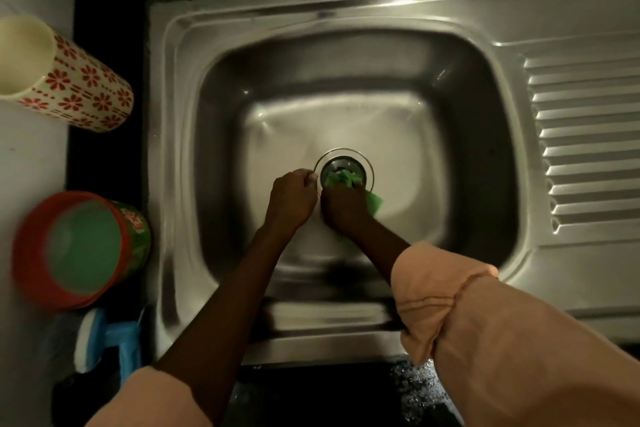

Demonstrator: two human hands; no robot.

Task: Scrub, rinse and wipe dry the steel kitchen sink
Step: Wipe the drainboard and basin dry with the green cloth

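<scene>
Judging by its crumpled folds, the green scrub pad (344, 178) bunched in the right hand (343, 208) over the sink (180, 184) drain (344, 170) is taken as soft, light and wet-slippery, best bunched mid-body, while the left hand (292, 199) is curled, its hold untellable.

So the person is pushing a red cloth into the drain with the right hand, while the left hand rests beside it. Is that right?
Nearly. The head view shows the cloth is green, not red. The rest holds: the right hand pushes it into the drain of the sink, with the left hand beside it.
</scene>
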